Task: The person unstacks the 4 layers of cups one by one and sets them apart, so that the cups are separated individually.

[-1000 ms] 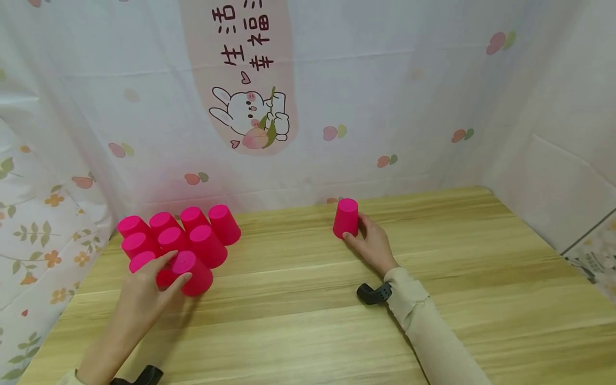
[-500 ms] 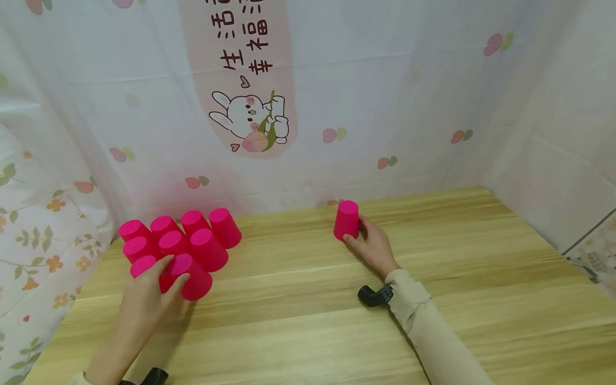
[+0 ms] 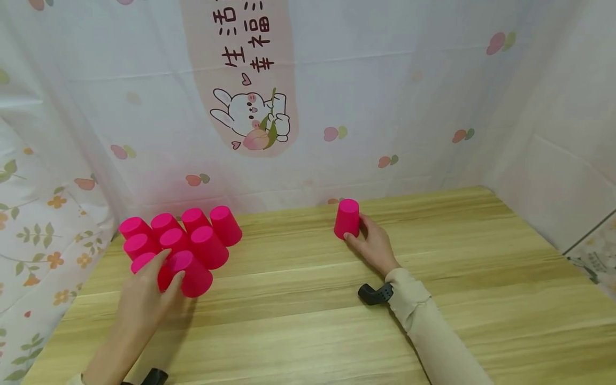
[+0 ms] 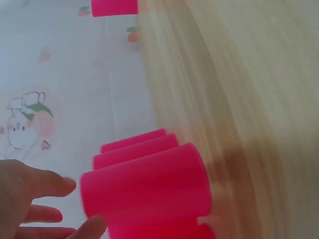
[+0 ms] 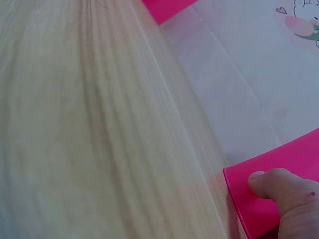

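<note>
Several bright pink plastic cups stand upside down in close rows at the left of the wooden table. My left hand (image 3: 146,291) hovers at the nearest cup (image 3: 194,275), thumb and index finger spread beside its closed top. In the left wrist view a gap shows between the index finger (image 4: 62,185) and that cup (image 4: 149,184), while the thumb tip overlaps its edge. Off to the right, my right hand (image 3: 375,246) grips a single upside-down pink cup (image 3: 347,219). The right wrist view shows the thumb (image 5: 271,184) pressed on its side; the other fingers are hidden.
Behind the cups, a white patterned cloth (image 3: 366,96) with a printed rabbit hangs along the table's back edge. More cloth closes off the left and right sides. Wooden tabletop (image 3: 289,299) lies between the cup group and the single cup.
The left hand has shifted slightly, its fingertips moving a little off the top of the nearest cup. The right hand and its cup stay in place.
</note>
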The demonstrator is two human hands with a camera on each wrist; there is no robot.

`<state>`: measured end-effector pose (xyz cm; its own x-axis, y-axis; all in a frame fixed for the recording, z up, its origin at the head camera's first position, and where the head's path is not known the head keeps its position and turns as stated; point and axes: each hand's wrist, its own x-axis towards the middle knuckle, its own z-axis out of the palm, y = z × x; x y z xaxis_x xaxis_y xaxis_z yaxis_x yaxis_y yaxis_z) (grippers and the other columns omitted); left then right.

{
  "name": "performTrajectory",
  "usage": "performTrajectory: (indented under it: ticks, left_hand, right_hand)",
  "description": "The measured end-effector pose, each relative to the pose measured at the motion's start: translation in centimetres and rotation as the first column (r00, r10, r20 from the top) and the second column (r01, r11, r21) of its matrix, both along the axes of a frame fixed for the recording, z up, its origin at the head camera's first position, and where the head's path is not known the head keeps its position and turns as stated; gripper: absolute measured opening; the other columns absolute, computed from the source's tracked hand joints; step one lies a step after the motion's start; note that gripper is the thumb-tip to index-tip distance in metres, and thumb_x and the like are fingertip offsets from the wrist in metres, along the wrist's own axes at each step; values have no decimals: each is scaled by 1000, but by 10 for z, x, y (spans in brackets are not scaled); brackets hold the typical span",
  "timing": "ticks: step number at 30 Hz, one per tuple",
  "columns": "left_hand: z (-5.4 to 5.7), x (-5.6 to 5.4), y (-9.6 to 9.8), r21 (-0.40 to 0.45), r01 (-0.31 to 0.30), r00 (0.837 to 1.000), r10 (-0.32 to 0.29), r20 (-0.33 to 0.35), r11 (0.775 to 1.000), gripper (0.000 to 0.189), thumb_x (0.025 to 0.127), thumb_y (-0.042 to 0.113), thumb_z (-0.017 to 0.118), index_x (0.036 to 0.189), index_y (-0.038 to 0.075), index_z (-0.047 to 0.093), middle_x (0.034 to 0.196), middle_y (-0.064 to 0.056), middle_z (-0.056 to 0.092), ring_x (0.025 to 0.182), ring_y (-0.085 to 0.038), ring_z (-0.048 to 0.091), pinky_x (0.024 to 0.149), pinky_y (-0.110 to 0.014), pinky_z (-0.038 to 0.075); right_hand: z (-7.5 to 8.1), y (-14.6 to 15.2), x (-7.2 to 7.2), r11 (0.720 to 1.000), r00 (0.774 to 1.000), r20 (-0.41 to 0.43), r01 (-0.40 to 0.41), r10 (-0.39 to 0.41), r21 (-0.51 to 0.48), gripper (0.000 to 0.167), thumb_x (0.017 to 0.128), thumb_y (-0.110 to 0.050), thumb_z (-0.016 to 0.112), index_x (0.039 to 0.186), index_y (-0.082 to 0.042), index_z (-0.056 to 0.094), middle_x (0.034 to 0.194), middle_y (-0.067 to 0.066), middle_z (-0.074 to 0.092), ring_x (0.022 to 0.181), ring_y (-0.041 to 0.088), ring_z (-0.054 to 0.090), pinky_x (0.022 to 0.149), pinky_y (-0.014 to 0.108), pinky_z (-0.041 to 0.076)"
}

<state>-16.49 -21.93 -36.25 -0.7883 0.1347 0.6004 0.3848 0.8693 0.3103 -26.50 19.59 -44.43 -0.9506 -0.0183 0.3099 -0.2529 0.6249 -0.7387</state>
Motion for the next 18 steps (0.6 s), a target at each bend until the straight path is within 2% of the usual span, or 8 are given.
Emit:
performTrajectory:
  ticks: [5,6,8,9,12,13,16,18]
  left_hand:
    - [8,14,2,-24,19,996,-21,-90,1000,58,63,-7,76,117,-11,53,111,-32,57,98,-48,54,70,-58,47]
    - [10,16,2,-25,24,994,-26,-103,999,54,69,-2,75,117,-11,54,112,-30,57,100,-47,54,70,-57,47]
    - [13,19,3,-28,30,992,-33,-122,999,47,83,18,70,118,-9,55,115,-28,57,104,-45,53,68,-53,47]
    - [14,20,4,-33,37,990,-41,-132,999,49,88,29,63,118,-8,55,117,-26,56,104,-44,54,67,-50,47]
    - [15,20,3,-51,67,985,-74,-153,996,70,92,54,36,119,-7,57,120,-23,56,102,-39,56,64,-44,49]
    - [15,20,3,-56,76,984,-84,-157,995,73,91,56,32,118,-7,57,120,-23,56,100,-38,56,60,-40,50]
    - [14,19,2,-74,102,977,-114,-179,992,70,92,55,34,115,-6,59,119,-21,56,94,-36,58,53,-35,50]
    - [13,19,2,-87,104,974,-119,-193,991,68,93,54,35,113,-6,61,117,-20,58,91,-35,59,54,-35,50]
  right_hand:
    - [-1,-2,2,1000,1000,0,-2,2,-14,62,84,-21,68,132,7,42,129,24,50,118,37,49,98,47,38]
    - [-1,-2,2,1000,1000,0,-2,2,-16,62,83,-21,68,132,7,43,128,24,51,117,37,49,98,47,38]
    - [-2,-1,2,1000,1000,-1,-4,4,-9,62,84,-22,67,133,7,42,128,24,51,117,36,49,98,47,38]
    - [-2,0,2,1000,1000,0,-4,4,-6,63,84,-22,67,134,6,42,129,23,51,117,36,49,98,47,38]
    - [-2,2,1,1000,1000,6,-9,9,7,63,85,-22,65,135,6,40,129,23,51,117,36,49,98,47,38]
    - [-1,2,1,1000,1000,6,-12,12,12,63,85,-22,65,135,5,40,129,23,50,118,35,49,99,48,38]
    - [1,2,0,1000,1000,13,-18,18,5,62,85,-22,65,135,4,40,130,21,50,119,34,48,99,47,37]
    - [2,1,-1,1000,1000,19,-22,22,-4,62,85,-21,66,135,4,40,131,21,49,120,35,47,100,46,36]
